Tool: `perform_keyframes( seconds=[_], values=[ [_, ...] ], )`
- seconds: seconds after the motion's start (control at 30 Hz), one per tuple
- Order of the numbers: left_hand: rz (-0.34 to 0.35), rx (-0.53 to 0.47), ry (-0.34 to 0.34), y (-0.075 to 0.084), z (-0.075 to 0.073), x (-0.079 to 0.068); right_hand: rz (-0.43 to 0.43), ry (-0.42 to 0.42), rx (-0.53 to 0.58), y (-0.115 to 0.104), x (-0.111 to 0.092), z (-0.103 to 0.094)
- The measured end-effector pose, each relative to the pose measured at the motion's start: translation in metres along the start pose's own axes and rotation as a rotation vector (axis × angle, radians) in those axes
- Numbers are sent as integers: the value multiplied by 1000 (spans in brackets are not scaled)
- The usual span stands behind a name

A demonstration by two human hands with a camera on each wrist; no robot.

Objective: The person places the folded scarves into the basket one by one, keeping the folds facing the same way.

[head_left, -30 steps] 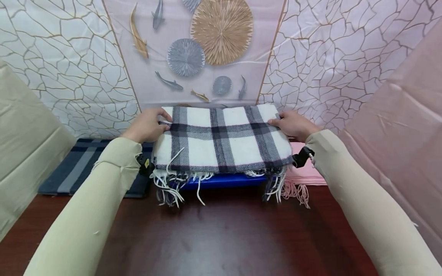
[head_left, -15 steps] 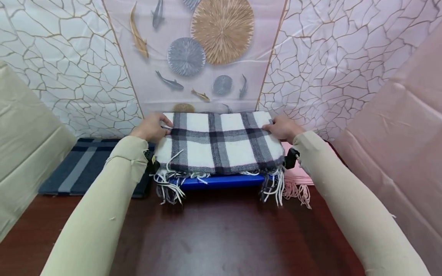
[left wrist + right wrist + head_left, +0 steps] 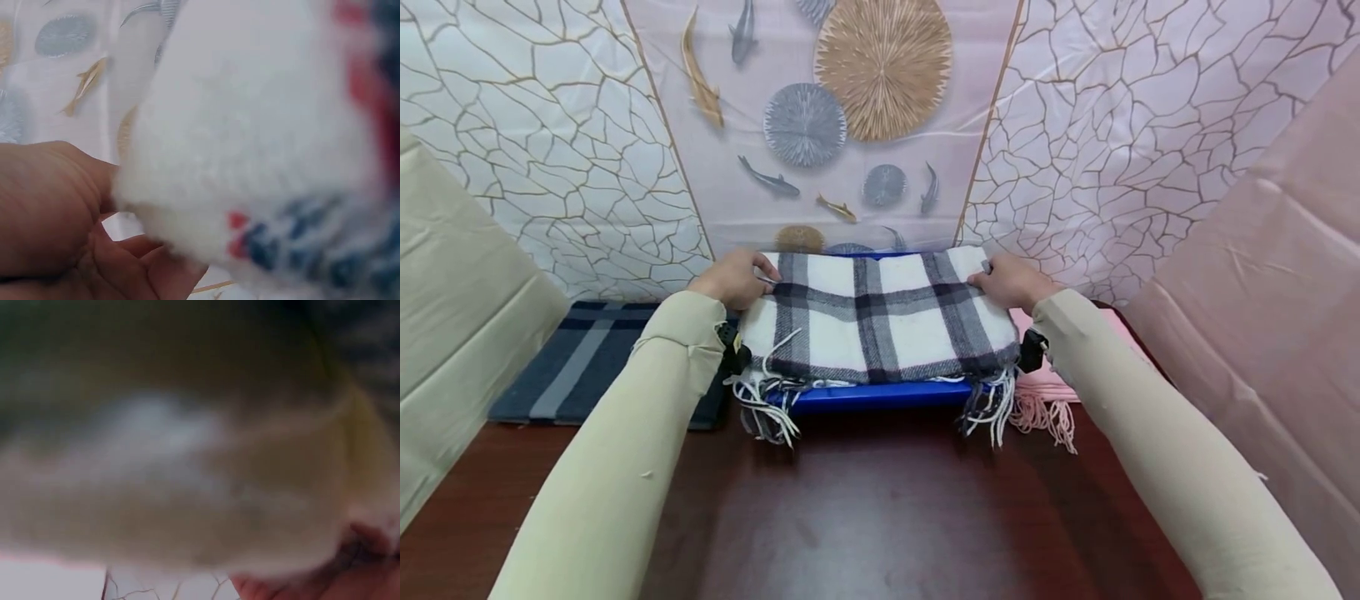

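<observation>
A folded black, grey and white plaid scarf [image 3: 880,325] with fringe lies over a blue tray [image 3: 872,396], its tassels hanging past the tray's front edge. My left hand [image 3: 736,279] pinches the scarf's left side between thumb and fingers. On the opposite side, my right hand [image 3: 1011,282] grips the right edge near the back corner. In the left wrist view, white woolly cloth [image 3: 237,125] fills much of the frame beside the hand [image 3: 50,212]. Blurred cloth covers most of the right wrist view, with a little of the hand [image 3: 319,584] at the bottom right.
A folded dark blue scarf [image 3: 572,358] with a grey stripe lies on the table at left. To the right sits a folded pink scarf [image 3: 1045,379] with fringe, partly behind my right arm. Patterned cloth [image 3: 880,192] hangs upright behind the tray.
Both hands have come down and slightly inward with the plaid scarf. Its back edge has sunk, and the tray's blue back rim now shows behind it.
</observation>
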State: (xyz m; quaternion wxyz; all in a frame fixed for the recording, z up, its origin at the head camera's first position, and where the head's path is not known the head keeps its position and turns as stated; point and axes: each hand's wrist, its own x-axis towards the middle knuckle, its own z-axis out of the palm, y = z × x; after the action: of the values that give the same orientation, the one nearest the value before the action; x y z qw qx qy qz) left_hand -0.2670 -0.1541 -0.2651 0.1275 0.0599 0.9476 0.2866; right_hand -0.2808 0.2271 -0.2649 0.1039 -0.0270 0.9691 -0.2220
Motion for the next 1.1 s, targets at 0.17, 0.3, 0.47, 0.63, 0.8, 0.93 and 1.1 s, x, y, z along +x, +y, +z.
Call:
perform_keyframes(
  seconds=[0.17, 0.3, 0.47, 0.63, 0.8, 0.93, 1.1],
  values=[
    [7, 14, 14, 2, -1, -1, -33, 47, 33, -1, 1, -2],
    [-2, 34, 15, 0, 3, 1, -42, 37, -6, 1, 2, 2],
    [20, 79, 26, 4, 9, 1, -83, 48, -31, 3, 3, 9],
    [-3, 114, 80, 10, 14, -2, -118, 99, -97, -2, 2, 14],
    [-21, 201, 130, 16, 20, -4, -85, 151, -112, -7, -2, 18],
    [-38, 265, 158, 20, 27, -3, -72, 161, -124, -12, -4, 23],
    [-62, 334, 155, 24, 34, 0, -76, 175, -177, -16, -5, 27]
  ],
)
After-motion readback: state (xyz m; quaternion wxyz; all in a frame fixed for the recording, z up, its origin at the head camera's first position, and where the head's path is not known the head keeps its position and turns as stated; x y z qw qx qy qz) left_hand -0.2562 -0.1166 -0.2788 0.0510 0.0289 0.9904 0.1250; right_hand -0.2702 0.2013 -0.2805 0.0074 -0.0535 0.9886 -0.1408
